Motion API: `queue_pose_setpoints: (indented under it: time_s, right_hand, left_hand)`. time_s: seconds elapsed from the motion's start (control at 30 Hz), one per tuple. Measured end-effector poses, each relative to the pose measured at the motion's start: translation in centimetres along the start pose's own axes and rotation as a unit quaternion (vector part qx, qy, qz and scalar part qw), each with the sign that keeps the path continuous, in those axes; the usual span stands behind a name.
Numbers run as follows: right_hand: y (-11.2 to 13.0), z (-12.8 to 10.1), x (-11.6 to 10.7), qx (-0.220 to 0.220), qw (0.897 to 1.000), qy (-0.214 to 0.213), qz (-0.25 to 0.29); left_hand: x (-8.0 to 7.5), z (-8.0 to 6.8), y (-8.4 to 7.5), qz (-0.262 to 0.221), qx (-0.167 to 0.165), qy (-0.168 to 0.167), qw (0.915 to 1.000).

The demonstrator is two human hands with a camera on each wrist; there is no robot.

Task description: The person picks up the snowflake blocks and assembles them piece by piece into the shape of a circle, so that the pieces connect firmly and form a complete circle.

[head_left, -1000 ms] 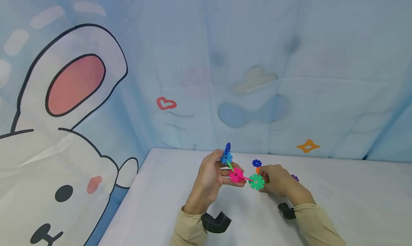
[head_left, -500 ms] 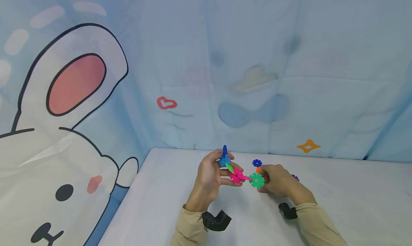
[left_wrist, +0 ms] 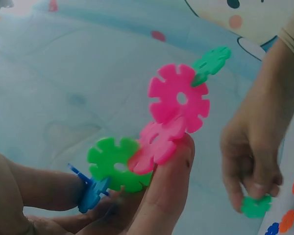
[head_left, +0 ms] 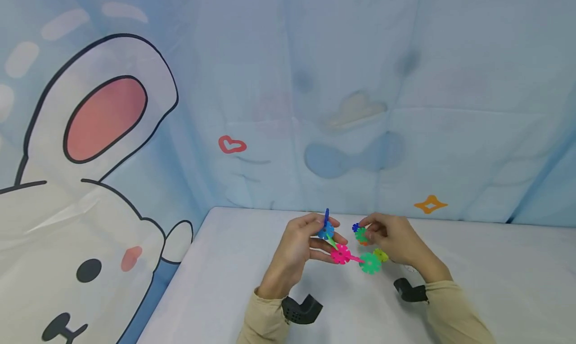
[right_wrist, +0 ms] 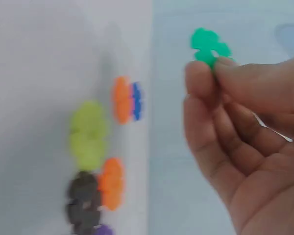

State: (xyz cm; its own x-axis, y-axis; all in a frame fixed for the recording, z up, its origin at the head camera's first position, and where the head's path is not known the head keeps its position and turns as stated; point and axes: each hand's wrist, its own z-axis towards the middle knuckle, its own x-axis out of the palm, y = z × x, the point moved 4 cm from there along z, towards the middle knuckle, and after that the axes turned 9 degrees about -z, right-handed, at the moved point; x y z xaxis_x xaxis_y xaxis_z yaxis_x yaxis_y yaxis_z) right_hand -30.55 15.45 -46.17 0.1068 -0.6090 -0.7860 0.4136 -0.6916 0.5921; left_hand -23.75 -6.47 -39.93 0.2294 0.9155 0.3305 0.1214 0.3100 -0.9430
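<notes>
My left hand (head_left: 292, 251) holds a chain of linked notched flower discs, its thumb and a finger pinching the blue disc (left_wrist: 94, 193) at one end. From there the chain runs through a light green disc (left_wrist: 104, 161) and two pink discs (left_wrist: 169, 100) to a teal-green disc (left_wrist: 213, 63) at the far end. In the left wrist view a pink disc lies against one fingertip. My right hand (head_left: 396, 240) pinches a single green flower disc (right_wrist: 205, 43) between thumb and forefinger, apart from the chain. Its other fingers are curled.
Loose flower discs lie on the white table (head_left: 216, 269) below my right hand: a yellow-green disc (right_wrist: 88, 134), a black disc (right_wrist: 83, 203), two orange ones including an orange disc (right_wrist: 112, 183), a dark blue disc (right_wrist: 137, 100) and a purple disc (right_wrist: 104, 230). A printed curtain (head_left: 270, 84) hangs behind the table.
My right hand has moved away from among the loose discs, up in the head view, with a green disc between its fingertips. The chain in my left hand has shifted slightly right and down.
</notes>
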Motion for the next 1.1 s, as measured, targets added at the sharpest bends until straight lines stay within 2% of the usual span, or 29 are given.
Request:
queue_pose_setpoints:
  time_s: [0.17, 0.3, 0.43, 0.6, 0.8, 1.1]
  right_hand:
    - [1.7, -0.4, -2.5, 0.005, 0.996, -0.072, 0.057]
    - [3.4, -1.0, -3.9, 0.001, 0.986, -0.11, 0.122]
    - [5.1, -1.6, -4.8, -0.023, 0.977, -0.136, 0.163]
    - [6.8, -2.2, -5.3, -0.053, 0.972, -0.15, 0.171]
    - [7.6, -2.5, -5.4, -0.084, 0.969, -0.158, 0.172]
    - [7.9, -2.4, -5.3, -0.085, 0.967, -0.168, 0.171]
  left_hand:
    - [0.4, -0.3, 0.0, 0.044, 0.01, 0.007, 0.999]
    - [0.7, -0.5, 0.0, 0.07, 0.019, 0.018, 0.9972]
    - [1.0, -0.6, -0.1, 0.098, 0.033, 0.031, 0.9941]
    - [1.3, -0.7, -0.2, 0.113, 0.044, 0.042, 0.9918]
    - [1.3, -0.8, -0.2, 0.118, 0.039, 0.036, 0.9916]
    - [1.5, -0.9, -0.2, 0.141, 0.038, 0.027, 0.9889]
